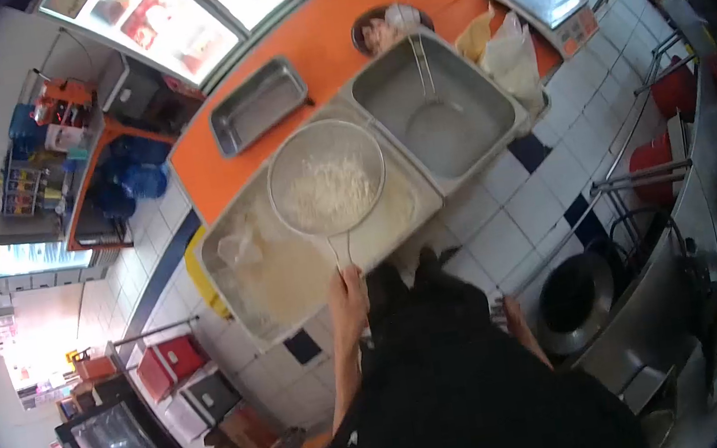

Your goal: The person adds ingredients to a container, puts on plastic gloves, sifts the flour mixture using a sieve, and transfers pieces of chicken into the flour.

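My left hand [348,295] is closed around the handle of a large round mesh strainer [286,182]. Pale, floury clumps [339,192] lie in the mesh. Under the strainer is a long metal pan [235,315] with a layer of pale powder [280,274] and a crumpled clear plastic bag [239,249]. Low beside my dark clothing, my right hand [509,311] hangs away from the pans, fingers loosely apart and partly hidden, with nothing visible in it. A second deep metal pan [478,142] adjoins the first and holds a wire-handled basket [435,116].
On the orange table [325,62] are a shallow metal tray [259,106], a bowl of raw-looking pieces [380,35], plastic bags [510,58] and a scale [541,0]. A dark wok [572,301] stands at right. Lit fridges [159,24] line the back.
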A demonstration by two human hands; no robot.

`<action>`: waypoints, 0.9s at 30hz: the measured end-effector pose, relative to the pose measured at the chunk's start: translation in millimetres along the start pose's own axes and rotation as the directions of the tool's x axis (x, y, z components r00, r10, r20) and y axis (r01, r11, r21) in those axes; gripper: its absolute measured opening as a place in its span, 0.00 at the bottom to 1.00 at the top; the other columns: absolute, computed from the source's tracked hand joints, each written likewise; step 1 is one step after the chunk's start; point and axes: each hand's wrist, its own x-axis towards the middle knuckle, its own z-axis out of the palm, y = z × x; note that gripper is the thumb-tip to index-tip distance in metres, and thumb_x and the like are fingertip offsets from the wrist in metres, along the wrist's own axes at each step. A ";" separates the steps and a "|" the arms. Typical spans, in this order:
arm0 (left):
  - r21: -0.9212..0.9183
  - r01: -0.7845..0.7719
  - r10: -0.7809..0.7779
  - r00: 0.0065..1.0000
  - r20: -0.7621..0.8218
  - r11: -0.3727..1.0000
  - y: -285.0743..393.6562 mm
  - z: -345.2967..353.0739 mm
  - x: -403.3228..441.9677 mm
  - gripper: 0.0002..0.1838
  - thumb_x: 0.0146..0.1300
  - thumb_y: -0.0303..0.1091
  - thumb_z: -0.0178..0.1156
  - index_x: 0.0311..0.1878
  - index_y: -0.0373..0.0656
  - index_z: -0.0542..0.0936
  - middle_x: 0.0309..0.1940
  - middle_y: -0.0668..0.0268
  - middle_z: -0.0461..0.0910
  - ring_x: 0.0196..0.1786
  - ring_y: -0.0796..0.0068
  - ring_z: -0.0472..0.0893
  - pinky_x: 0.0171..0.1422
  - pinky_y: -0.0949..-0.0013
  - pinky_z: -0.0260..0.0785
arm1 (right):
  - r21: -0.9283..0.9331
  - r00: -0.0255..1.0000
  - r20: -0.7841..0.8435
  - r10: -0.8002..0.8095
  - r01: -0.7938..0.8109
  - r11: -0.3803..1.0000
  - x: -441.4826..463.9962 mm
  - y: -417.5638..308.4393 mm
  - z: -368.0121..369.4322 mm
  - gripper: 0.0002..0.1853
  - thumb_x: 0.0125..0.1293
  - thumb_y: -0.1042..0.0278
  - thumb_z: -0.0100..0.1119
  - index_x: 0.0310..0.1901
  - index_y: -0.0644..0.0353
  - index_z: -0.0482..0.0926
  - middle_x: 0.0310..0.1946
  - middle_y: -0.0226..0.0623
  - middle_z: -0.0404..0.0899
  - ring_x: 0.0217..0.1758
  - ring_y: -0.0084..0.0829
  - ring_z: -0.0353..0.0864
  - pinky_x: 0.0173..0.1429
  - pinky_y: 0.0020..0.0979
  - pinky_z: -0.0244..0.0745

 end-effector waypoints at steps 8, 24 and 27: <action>-0.082 -0.082 0.087 0.994 0.064 0.993 12.0 6.0 -9.4 0.17 0.75 0.41 0.44 0.32 0.39 0.71 0.16 0.74 0.65 0.17 0.88 0.62 0.20 0.78 0.51 | 0.059 1.000 -0.010 0.028 -0.028 0.998 6.2 -14.1 2.9 0.30 0.69 0.44 0.43 0.58 0.64 0.71 0.46 0.47 0.80 0.41 0.41 0.83 0.42 0.45 0.76; 0.116 -0.147 0.146 0.989 0.014 0.982 -6.7 -6.8 -21.0 0.19 0.77 0.41 0.42 0.32 0.39 0.72 0.14 0.74 0.64 0.14 0.84 0.61 0.17 0.75 0.50 | 0.088 0.992 -0.113 -0.059 0.070 0.994 26.8 25.1 2.5 0.24 0.71 0.48 0.47 0.49 0.63 0.76 0.35 0.44 0.81 0.31 0.39 0.82 0.33 0.41 0.75; -0.030 -0.187 0.187 0.982 0.010 0.982 18.1 13.7 4.3 0.22 0.78 0.41 0.39 0.28 0.40 0.71 0.13 0.73 0.62 0.14 0.84 0.62 0.17 0.75 0.51 | 0.206 0.978 -0.167 -0.127 0.161 0.965 59.4 -19.1 10.3 0.19 0.69 0.52 0.51 0.43 0.63 0.78 0.32 0.41 0.81 0.30 0.36 0.82 0.31 0.35 0.73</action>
